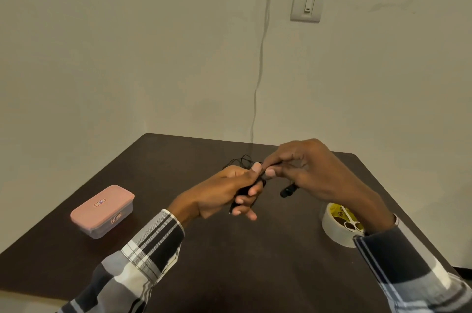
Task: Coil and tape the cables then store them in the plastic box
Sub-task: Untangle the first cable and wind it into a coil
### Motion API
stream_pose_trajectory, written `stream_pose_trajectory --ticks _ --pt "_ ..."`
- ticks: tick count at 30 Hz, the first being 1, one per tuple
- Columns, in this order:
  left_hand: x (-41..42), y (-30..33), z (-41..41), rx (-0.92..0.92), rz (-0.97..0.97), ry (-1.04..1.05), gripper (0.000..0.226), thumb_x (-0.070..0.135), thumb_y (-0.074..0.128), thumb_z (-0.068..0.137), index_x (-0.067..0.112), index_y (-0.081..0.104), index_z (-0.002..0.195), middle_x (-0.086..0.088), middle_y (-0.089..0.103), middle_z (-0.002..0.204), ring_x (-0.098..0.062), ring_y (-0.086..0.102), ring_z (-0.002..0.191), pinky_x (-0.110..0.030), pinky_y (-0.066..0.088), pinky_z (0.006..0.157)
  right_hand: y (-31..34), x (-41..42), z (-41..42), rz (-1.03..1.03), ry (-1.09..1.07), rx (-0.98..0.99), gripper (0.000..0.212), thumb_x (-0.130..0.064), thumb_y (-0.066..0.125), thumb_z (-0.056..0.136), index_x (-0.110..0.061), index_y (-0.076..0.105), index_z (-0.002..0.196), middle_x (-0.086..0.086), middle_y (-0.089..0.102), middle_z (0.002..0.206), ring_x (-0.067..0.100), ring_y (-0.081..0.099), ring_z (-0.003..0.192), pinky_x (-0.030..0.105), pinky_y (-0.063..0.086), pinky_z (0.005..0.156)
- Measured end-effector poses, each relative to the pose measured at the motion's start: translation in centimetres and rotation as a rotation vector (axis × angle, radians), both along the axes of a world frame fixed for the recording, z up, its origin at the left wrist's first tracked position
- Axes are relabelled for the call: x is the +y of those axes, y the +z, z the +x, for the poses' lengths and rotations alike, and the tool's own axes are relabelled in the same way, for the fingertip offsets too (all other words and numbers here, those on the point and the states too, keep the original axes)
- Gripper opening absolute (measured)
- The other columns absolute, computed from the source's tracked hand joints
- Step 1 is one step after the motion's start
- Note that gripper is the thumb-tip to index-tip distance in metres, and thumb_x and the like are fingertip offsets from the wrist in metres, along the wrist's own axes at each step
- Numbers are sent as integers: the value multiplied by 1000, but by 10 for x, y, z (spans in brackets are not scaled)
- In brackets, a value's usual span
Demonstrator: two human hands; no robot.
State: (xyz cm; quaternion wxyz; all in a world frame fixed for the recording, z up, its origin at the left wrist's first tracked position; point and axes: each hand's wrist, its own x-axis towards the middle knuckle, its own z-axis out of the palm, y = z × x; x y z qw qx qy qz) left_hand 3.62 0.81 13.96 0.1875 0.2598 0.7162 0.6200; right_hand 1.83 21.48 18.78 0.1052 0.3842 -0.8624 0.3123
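A thin black cable [244,160] runs between both hands above the middle of the dark table [229,261]. My left hand [227,191] grips a bundle of it, thumb on top. My right hand [311,172] pinches the cable right beside the left thumb. A small black end piece [288,190] hangs below the right hand. Loose loops of the cable lie on the table behind the hands. The plastic box [102,210], clear with a pink lid on, sits at the left. A roll of tape [337,226] lies at the right, partly under my right sleeve.
Small white-handled scissors [351,222] rest on the tape roll. A white cord [260,57] hangs down the wall behind the table, beside a wall switch [306,5]. The table's far edge meets the wall.
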Motion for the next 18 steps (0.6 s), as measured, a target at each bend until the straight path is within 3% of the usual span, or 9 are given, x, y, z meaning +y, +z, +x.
stream_pose_trajectory --ticks 3,7,11,13,15,18 --pt "3 0 3 -48 46 -9 48 48 33 102 19 43 65 3 27 53 -7 28 42 -30 51 65 -10 -1 -11 -110 50 -9 20 -13 73 88 -30 79 97 -13 75 89 6 66 93 21 51 82" --pt "9 -1 5 -124 170 29 48 49 38 100 20 42 61 5 22 52 -6 20 42 -21 42 53 -41 -7 -21 -273 54 51 18 -14 71 89 -28 79 97 -8 73 95 13 65 98 26 50 88" --pt "14 -6 4 -158 261 75 47 50 45 97 21 41 60 6 22 52 -6 19 42 -20 36 48 -73 -20 -13 -579 -41 -197 22 -4 67 91 -21 80 96 2 66 92 10 63 90 21 49 78" --pt "15 -9 2 -172 282 104 48 49 46 97 21 41 59 7 22 52 -7 18 42 -20 33 47 -79 -26 0 -721 -38 -375 25 4 65 90 -14 80 97 5 75 94 14 71 93 27 54 83" --pt "16 -11 1 -187 285 126 49 48 46 98 21 41 57 7 22 50 -6 17 41 -19 32 45 -82 -29 9 -814 -14 -560 20 0 64 90 -8 79 99 12 78 99 26 73 99 44 58 89" --pt "17 -13 0 -198 271 142 50 44 45 100 22 40 56 7 22 49 -6 17 39 -18 31 43 -87 -27 12 -868 -10 -751 22 -8 63 87 -1 76 104 25 74 106 45 68 105 63 50 98"
